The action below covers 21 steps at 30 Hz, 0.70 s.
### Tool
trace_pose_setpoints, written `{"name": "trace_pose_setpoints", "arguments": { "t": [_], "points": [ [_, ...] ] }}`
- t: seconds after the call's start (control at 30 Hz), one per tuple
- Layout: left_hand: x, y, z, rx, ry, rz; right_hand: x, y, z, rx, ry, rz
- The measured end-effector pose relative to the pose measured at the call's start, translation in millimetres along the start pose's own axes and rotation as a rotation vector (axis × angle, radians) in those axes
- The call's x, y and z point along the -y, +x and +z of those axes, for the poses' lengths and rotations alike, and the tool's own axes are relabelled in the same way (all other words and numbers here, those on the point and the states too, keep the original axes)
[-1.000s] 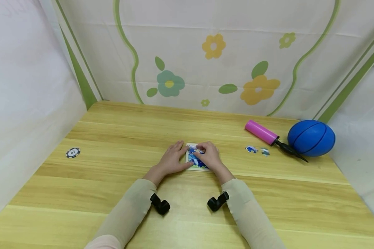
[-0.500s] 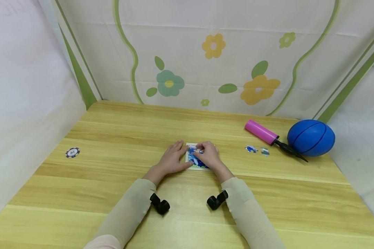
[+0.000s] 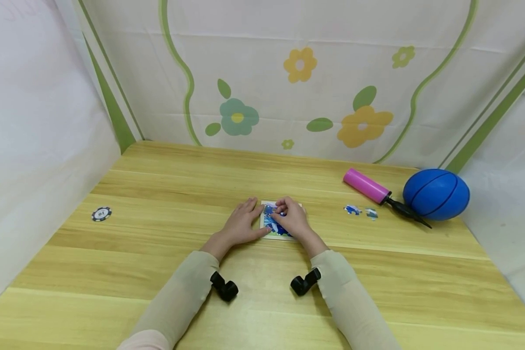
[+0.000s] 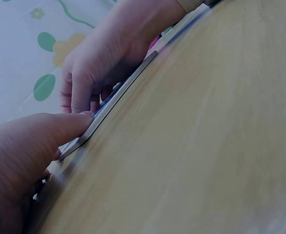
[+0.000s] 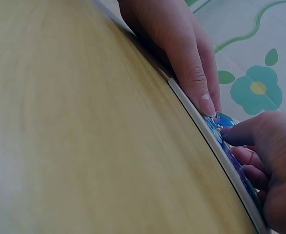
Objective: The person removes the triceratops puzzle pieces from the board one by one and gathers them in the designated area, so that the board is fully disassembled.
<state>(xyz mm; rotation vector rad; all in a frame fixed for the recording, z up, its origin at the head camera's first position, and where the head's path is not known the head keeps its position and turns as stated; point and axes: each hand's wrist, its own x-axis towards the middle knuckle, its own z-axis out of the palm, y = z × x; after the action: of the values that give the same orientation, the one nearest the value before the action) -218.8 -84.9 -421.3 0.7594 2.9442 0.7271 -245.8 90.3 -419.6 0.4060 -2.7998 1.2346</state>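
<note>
Left hand (image 3: pixel 240 225), grip spread, thumb on the puzzle board (image 3: pixel 277 228) (presumably light, stiff, best held by its edges); right hand (image 3: pixel 294 221), fingers curled, any hold unclear.

Head view downward, wrist views close, puzzle (image 3: pixel 273 224) shared

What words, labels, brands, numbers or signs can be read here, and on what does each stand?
"10": on the round chip, apparently upside down in the head view.
Unreadable: faint pink marks, possibly lettering, on the white cloth at the head view's upper left.
No text can be made out on the puzzle, pump or ball.
</note>
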Motion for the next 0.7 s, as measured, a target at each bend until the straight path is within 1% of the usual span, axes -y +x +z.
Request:
{"name": "trace_pose_setpoints", "arguments": {
  "t": [0.17, 0.37, 0.7],
  "points": [
    [0.4, 0.1, -0.1, 0.001, -0.003, 0.000, 0.2, -0.1, 0.2, -0.003, -0.003, -0.003],
    [0.6, 0.0, -0.2, 0.001, -0.004, -0.007, 0.2, -0.2, 0.6, -0.013, 0.029, -0.007],
    [1.1, 0.3, 0.4, 0.004, 0.006, -0.001, 1.5, -0.5, -0.8, -0.006, 0.053, 0.009]
  ]
}}
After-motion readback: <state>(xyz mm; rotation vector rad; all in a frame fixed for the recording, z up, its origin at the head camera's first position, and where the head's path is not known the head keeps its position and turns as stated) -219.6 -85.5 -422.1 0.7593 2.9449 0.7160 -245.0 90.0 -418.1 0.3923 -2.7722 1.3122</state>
